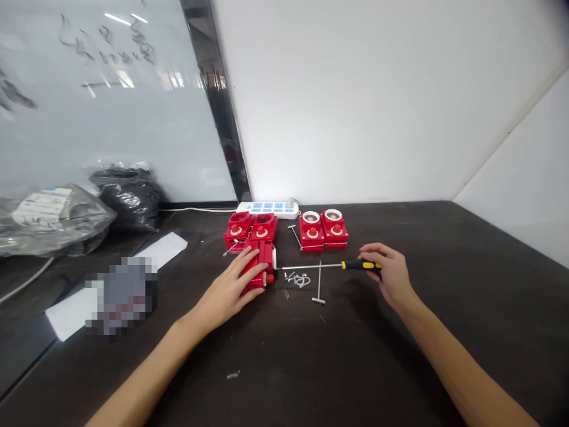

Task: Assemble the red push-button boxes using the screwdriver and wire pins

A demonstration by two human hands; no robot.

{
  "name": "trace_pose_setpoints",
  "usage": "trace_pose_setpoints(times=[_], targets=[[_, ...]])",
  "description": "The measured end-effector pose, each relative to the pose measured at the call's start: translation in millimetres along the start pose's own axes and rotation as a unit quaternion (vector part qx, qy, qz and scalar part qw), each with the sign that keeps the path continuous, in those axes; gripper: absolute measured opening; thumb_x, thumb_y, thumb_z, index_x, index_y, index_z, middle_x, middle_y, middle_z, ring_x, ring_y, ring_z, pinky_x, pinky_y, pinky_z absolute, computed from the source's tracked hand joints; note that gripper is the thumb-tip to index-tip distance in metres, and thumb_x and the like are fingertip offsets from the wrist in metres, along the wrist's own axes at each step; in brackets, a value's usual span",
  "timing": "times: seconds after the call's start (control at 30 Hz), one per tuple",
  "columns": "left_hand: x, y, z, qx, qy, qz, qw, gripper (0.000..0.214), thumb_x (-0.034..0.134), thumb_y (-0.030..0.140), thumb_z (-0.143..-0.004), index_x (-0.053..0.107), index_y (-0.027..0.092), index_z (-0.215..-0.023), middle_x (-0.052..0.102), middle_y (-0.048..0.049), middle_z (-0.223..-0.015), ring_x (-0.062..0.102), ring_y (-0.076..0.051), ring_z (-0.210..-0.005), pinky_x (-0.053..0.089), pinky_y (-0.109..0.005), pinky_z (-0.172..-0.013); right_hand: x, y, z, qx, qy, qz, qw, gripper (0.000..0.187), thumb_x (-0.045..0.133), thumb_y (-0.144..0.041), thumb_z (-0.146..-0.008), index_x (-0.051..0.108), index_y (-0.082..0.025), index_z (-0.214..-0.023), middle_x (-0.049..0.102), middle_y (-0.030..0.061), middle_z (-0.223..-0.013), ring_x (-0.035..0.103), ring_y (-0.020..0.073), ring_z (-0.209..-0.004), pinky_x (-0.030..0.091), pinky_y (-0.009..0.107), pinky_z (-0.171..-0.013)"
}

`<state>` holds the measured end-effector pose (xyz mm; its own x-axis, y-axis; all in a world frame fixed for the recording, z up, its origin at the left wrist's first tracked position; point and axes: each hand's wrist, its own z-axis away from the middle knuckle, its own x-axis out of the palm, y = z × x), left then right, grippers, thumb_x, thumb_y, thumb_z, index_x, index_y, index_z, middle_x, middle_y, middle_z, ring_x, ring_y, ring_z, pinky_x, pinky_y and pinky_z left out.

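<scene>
Fingers of our left hand [226, 290] lie close together over a red push-button box [258, 267], clamping it down on the dark tabletop [400, 362]. Far to the left of that hand, we see a whiteboard [111, 107] with dark writing, a clear plastic bag [48, 219] with a white label, and a black bag [128, 198] behind it. Nearer us, white paper [162, 249] lies on the table, and a pixelated patch [120, 295] covers whatever sits on it.

The box lies on its side near the middle of the table, with its white round end pointing right, so its long axis runs roughly left to right. Behind it stand two more red boxes [251, 228], and a white power strip [267, 209] sits against the wall. Just right of the box, small screws [297, 280] lie scattered beside a T-handled hex key [319, 283]. Farther back, two red boxes with white rings [323, 229] stand side by side.

Fingers of our right hand [386, 276] curl around the yellow-and-black handle of a screwdriver [361, 265]. Its shaft lies level, pointing left, with the tip at or just beside the white end of the box.
</scene>
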<state>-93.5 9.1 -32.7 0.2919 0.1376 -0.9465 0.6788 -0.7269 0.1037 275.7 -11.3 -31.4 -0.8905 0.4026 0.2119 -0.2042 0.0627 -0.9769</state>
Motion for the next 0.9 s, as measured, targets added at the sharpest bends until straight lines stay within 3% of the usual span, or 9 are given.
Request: trace_pose_setpoints(times=[0.9], targets=[[-1.2, 3.2, -0.5, 0.0, -0.003, -0.008, 1.0, 0.054, 0.05, 0.041, -0.096, 0.037, 0.026, -0.145, 0.025, -0.0061, -0.159, 0.019, -0.029, -0.147, 0.035, -0.05, -0.113, 7.7, 11.0, 5.8, 0.006, -0.067, 0.043, 0.997, 0.014, 0.072, -0.023, -0.062, 0.068, -0.014, -0.072, 0.063, 0.0034, -0.061, 0.046, 0.0085, -0.046, 0.023, 0.017, -0.032]])
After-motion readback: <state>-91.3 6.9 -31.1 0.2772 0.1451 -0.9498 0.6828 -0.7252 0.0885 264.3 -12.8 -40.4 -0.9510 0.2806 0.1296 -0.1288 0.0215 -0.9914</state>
